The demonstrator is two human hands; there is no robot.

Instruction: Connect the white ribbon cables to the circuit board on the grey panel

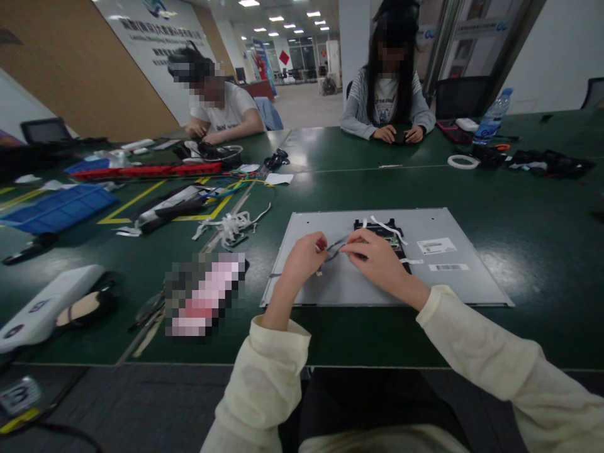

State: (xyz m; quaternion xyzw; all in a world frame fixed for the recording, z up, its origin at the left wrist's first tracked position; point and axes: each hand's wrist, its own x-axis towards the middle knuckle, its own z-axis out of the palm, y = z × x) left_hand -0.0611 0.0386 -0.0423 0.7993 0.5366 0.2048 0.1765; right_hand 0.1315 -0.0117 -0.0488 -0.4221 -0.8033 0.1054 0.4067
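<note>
A grey flat panel [453,277] with white labels lies on the green table in front of me. Over its left half, my left hand [307,251] pinches one part of a thin dark cable [336,244]. My right hand [372,255] is closed on the same cable a little to the right, fingertips pressed together. Partly behind my right hand sits a black bracket with a circuit board [391,234], fixed to the panel. White tape strips [387,228] lie across that bracket. The exact ends of the cable are too small to make out.
A phone [207,296] lies left of the panel, near a heap of white strips [229,228]. Further left are a white device [47,308] and a blue tray [61,207]. Two people sit across the table; a water bottle [493,118] and tape roll [463,162] stand back right.
</note>
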